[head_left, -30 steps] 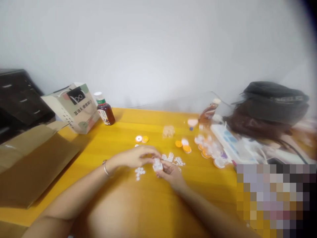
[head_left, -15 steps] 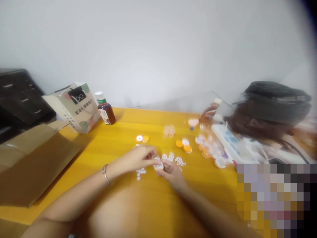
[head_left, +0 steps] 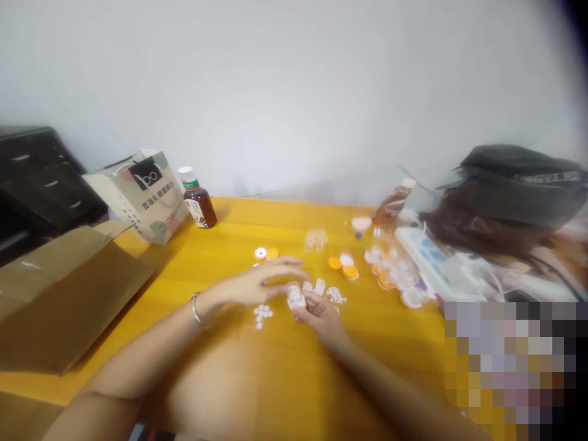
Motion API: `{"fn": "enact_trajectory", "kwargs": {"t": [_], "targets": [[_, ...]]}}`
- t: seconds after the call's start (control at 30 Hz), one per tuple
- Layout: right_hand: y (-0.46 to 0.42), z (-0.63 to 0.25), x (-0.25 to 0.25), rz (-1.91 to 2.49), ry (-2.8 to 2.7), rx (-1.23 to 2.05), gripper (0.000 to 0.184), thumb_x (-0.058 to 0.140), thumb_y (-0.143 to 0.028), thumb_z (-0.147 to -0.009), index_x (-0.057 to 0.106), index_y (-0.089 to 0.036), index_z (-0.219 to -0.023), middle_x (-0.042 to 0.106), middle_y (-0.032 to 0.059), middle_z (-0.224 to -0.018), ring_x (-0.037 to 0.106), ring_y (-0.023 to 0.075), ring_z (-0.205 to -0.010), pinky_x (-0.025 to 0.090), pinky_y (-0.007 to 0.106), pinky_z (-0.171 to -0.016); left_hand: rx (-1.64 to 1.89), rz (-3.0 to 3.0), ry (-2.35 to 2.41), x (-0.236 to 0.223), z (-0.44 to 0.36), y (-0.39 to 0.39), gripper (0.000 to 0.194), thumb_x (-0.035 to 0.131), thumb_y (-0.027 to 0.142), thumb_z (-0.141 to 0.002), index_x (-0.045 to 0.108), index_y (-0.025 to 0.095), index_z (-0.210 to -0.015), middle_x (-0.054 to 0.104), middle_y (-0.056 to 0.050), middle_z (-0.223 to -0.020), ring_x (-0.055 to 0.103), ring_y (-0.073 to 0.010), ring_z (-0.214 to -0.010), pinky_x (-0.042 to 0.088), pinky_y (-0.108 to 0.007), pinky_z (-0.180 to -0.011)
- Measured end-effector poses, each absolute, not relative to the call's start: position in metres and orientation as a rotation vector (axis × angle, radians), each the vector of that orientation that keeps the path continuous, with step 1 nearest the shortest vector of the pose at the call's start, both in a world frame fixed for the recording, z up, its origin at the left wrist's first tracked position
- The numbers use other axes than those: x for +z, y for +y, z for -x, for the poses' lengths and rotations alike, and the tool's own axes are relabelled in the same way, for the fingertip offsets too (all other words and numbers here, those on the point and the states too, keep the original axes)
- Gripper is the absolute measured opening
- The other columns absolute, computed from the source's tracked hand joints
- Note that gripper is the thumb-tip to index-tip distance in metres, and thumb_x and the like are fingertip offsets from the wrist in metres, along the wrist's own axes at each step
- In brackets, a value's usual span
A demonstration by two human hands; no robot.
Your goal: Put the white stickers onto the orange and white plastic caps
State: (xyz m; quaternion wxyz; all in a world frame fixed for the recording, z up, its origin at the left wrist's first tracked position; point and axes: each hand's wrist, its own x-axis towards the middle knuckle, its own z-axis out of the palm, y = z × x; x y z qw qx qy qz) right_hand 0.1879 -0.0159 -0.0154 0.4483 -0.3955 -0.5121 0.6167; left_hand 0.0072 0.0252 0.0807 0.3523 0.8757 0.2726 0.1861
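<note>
My right hand [head_left: 321,315] grips a small clear plastic container [head_left: 296,297] with something white in it, low over the table. Fingers spread, my left hand [head_left: 261,283] hovers just left of and above the container with nothing held. Below that hand lies a cluster of small white discs [head_left: 262,313]. Lacy white cut-out pieces [head_left: 336,295] lie beyond my right hand. Farther back are round orange and white pieces [head_left: 350,272], a similar pair [head_left: 260,253] and a clear moulded tray [head_left: 315,239].
A brown cardboard box [head_left: 68,294] and a paper bag [head_left: 154,196] stand at left, beside a dark bottle [head_left: 199,205]. To the right are a pile of clear lids and round pieces [head_left: 390,269], another bottle [head_left: 394,202], a power strip [head_left: 427,260] and a dark bag [head_left: 509,202].
My left hand has drawn back from the container and its fingers have spread. The container stays in my right hand. More of the white discs shows.
</note>
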Motion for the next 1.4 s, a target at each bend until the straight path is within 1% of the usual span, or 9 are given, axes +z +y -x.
{"fn": "enact_trajectory", "kwargs": {"t": [0.13,0.3,0.47,0.57,0.67,0.83,0.97,1.13,1.4], "targets": [[-0.015,-0.188,-0.016,0.963,-1.255,1.548,0.029,0.069,-0.038,-0.064,0.061,-0.019,-0.086,0.06,-0.0016,-0.067,0.053,0.0125,-0.059,0.045,0.027,-0.059,0.447,-2.218,0.886,0.075,-0.006,0.029,0.027,0.051,0.035,-0.083,0.057,0.017,-0.102,0.062,-0.006,-0.093,0.058,-0.0163,-0.083,0.046,-0.031,-0.076],[-0.016,-0.187,-0.014,0.965,-1.248,1.531,0.029,0.068,-0.035,-0.066,0.061,-0.019,-0.088,0.06,-0.0021,-0.068,0.052,0.0122,-0.06,0.044,0.027,-0.061,0.471,-2.2,0.717,0.076,-0.005,0.031,0.034,0.053,0.031,-0.082,0.05,0.022,-0.115,0.052,-0.007,-0.119,0.051,-0.0164,-0.103,0.043,-0.028,-0.084],[-0.016,-0.186,-0.016,0.92,-1.249,1.537,0.028,0.068,-0.033,-0.066,0.061,-0.021,-0.09,0.062,-0.0011,-0.076,0.055,0.0136,-0.067,0.045,0.027,-0.064,0.475,-2.099,0.933,0.063,-0.014,0.03,0.033,0.056,0.046,-0.077,0.06,0.014,-0.087,0.062,-0.003,-0.075,0.055,-0.0118,-0.067,0.043,-0.022,-0.06],[-0.016,-0.187,-0.016,0.909,-1.263,1.519,0.025,0.068,-0.033,-0.066,0.062,-0.02,-0.087,0.063,-0.0004,-0.077,0.056,0.0142,-0.071,0.044,0.027,-0.066,0.558,-2.053,0.95,0.057,-0.019,0.029,0.033,0.057,0.046,-0.076,0.059,0.013,-0.081,0.058,-0.002,-0.068,0.051,-0.0091,-0.06,0.039,-0.019,-0.053],[-0.017,-0.19,-0.015,0.906,-1.308,1.542,0.021,0.065,-0.037,-0.068,0.062,-0.019,-0.079,0.061,-0.0014,-0.067,0.055,0.013,-0.062,0.044,0.027,-0.063,0.603,-2.056,0.903,0.057,-0.021,0.027,0.031,0.058,0.043,-0.076,0.057,0.012,-0.078,0.054,0.001,-0.063,0.045,-0.0071,-0.055,0.035,-0.018,-0.05],[-0.017,-0.194,-0.021,0.783,-1.325,1.56,0.025,0.062,-0.043,-0.071,0.062,-0.018,-0.07,0.06,-0.001,-0.061,0.053,0.0124,-0.056,0.042,0.026,-0.058,0.649,-2.078,0.808,0.058,-0.023,0.024,0.026,0.055,0.038,-0.079,0.058,0.012,-0.08,0.051,0.002,-0.065,0.043,-0.007,-0.058,0.036,-0.019,-0.055],[-0.015,-0.195,-0.025,0.76,-1.3,1.55,0.027,0.061,-0.046,-0.072,0.061,-0.019,-0.069,0.059,-0.001,-0.06,0.052,0.0125,-0.056,0.04,0.026,-0.058,0.711,-1.895,0.774,0.046,-0.025,0.027,0.027,0.055,0.038,-0.079,0.057,0.012,-0.084,0.054,0.0,-0.072,0.049,-0.0092,-0.065,0.04,-0.021,-0.061],[-0.016,-0.195,-0.021,0.778,-1.299,1.562,0.031,0.058,-0.05,-0.074,0.061,-0.019,-0.075,0.06,0.0011,-0.067,0.053,0.014,-0.061,0.041,0.028,-0.062,0.501,-1.806,0.606,0.035,-0.02,0.037,0.035,0.066,0.035,-0.071,0.058,0.014,-0.098,0.055,-0.004,-0.088,0.054,-0.0102,-0.071,0.042,-0.023,-0.064],[-0.02,-0.186,-0.018,0.665,-1.127,1.665,0.034,0.056,-0.054,-0.074,0.06,-0.021,-0.078,0.061,0.002,-0.071,0.053,0.0154,-0.064,0.04,0.03,-0.066,0.602,-1.673,0.594,0.036,-0.024,0.033,0.027,0.067,0.034,-0.07,0.06,0.011,-0.083,0.055,-0.005,-0.086,0.057,-0.0093,-0.063,0.046,-0.024,-0.063]]}}
